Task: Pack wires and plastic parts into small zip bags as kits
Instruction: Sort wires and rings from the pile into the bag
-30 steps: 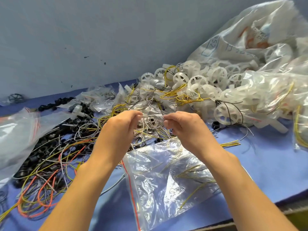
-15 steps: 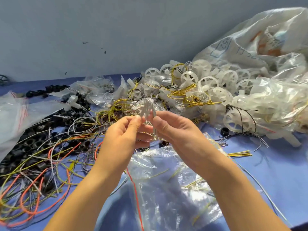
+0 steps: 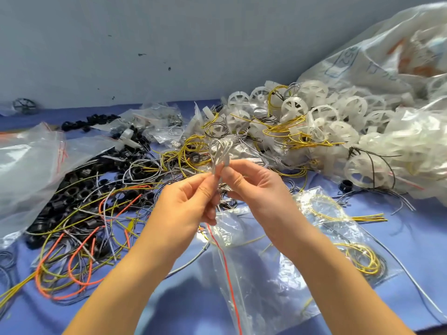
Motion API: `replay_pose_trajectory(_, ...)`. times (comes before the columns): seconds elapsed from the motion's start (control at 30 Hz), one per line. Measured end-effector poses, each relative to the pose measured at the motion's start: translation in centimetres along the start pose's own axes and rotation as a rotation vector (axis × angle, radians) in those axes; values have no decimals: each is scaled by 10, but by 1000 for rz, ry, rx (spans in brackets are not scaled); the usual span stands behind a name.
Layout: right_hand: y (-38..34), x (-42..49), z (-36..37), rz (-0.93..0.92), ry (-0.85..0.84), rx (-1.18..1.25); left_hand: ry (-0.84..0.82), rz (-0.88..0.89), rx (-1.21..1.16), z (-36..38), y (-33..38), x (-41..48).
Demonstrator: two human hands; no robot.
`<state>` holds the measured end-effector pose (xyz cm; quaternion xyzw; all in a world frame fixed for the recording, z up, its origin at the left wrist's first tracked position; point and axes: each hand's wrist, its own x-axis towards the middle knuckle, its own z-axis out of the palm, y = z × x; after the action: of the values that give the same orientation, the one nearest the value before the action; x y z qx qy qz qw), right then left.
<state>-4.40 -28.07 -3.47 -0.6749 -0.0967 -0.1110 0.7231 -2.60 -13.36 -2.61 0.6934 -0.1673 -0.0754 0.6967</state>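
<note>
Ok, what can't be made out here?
Head: strand count of the looped pale grey wire bundle: motion-blurred, its lower end hidden by the left hand and right hand.
Head: blue writing on the large translucent plastic sack: creased, too small.
Head: contents of the clear red-sealed zip bag: forearms and glare cover them.

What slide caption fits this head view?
Left hand and right hand pinch a grey wire bundle above a zip bag.

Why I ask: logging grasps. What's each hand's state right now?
Left hand: closed, fingers pinching the grey wire bundle.
Right hand: closed, pinching the same grey wire bundle.
</note>
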Motion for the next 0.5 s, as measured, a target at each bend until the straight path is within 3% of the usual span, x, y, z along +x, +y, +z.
replay_pose_trajectory(0.1, 5, -8, 2, -30, 50, -190, 6, 5, 107, -14, -2, -5)
replay_pose_trajectory(0.17, 9, -15, -3, -105, 103, -502, 29, -14, 145, -28, 0, -7)
replay_pose_trajectory(0.23, 11, -27, -8, -251, -13, -771, 47, -18, 198, -45, 2, -9)
replay_pose_trajectory(0.37, 14, -55, -4, -456, -342, -1075, 9, -3, 311, -72, 4, -18)
replay_pose_trajectory(0.5, 11, -63, -6, -466, -242, -1150, -198, -241, 282, -75, 6, -29)
